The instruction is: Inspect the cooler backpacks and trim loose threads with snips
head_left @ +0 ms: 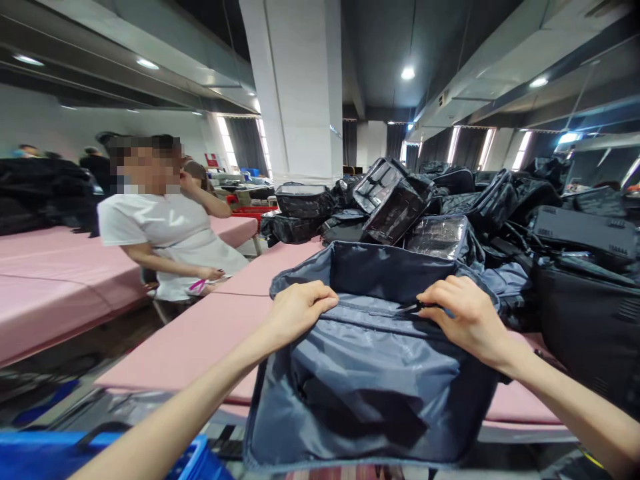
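An open dark blue-grey fabric bag (375, 373) lies in front of me at the table's edge, its lining showing and its flap hanging toward me. At the left end of the seam across the bag, my left hand (303, 307) is closed, with thumb and fingers pinching the lining. My right hand (460, 317) is closed at the seam's right end. A small black tool with a thin pointed tip (413, 307) sticks out of its fingers toward the left, over the seam. The tool's rear part is hidden in the hand, so I cannot tell its exact kind.
Black and camouflage bags (450, 193) are heaped on the pink-covered table (200, 340) behind and right of the bag. A person in a white shirt (170, 230) sits across on the left. A blue crate (195, 460) stands low at the left; a pillar (300, 87) rises behind.
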Available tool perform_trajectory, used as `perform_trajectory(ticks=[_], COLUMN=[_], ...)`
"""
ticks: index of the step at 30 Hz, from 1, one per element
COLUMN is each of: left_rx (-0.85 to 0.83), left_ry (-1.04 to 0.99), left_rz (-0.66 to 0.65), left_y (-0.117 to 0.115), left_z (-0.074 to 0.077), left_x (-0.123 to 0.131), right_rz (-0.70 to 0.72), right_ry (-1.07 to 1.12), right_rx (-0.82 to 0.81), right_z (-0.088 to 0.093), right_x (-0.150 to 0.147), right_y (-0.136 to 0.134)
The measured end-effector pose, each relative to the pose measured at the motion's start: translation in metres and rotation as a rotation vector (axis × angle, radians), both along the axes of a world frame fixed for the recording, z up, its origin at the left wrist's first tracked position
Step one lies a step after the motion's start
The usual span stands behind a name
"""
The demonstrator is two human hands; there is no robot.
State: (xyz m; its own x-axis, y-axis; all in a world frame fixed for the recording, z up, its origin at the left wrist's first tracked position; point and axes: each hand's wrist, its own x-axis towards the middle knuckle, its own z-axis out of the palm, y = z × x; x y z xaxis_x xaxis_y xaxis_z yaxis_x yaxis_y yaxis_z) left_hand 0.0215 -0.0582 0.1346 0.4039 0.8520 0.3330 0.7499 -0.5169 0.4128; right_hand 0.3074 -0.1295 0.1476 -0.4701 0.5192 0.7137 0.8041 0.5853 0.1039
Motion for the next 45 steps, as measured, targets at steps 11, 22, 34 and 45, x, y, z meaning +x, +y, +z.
perform_trajectory(ticks=[11, 22, 34, 45], left_rx=[0.160, 0.557, 0.122, 0.072], left_ry=[0.028, -0.019, 0.010, 0.015], left_rz=[-0.122, 0.007, -0.165, -0.148], left_y=[0.016, -0.010, -0.010, -0.016], left_z=[-0.003, -0.011, 0.002, 0.008], left_x=[-0.031, -0.031, 0.008, 0.010], right_rz=[0.083, 0.028, -0.027, -0.009], right_ry=[-0.022, 0.175, -0.262, -0.287], right_rx=[-0.150, -0.192, 0.231, 0.169], right_z=[0.008, -0.009, -0.001, 0.005], right_x=[-0.012, 0.010, -0.035, -0.037], right_y=[0.011, 0.012, -0.012, -0.011])
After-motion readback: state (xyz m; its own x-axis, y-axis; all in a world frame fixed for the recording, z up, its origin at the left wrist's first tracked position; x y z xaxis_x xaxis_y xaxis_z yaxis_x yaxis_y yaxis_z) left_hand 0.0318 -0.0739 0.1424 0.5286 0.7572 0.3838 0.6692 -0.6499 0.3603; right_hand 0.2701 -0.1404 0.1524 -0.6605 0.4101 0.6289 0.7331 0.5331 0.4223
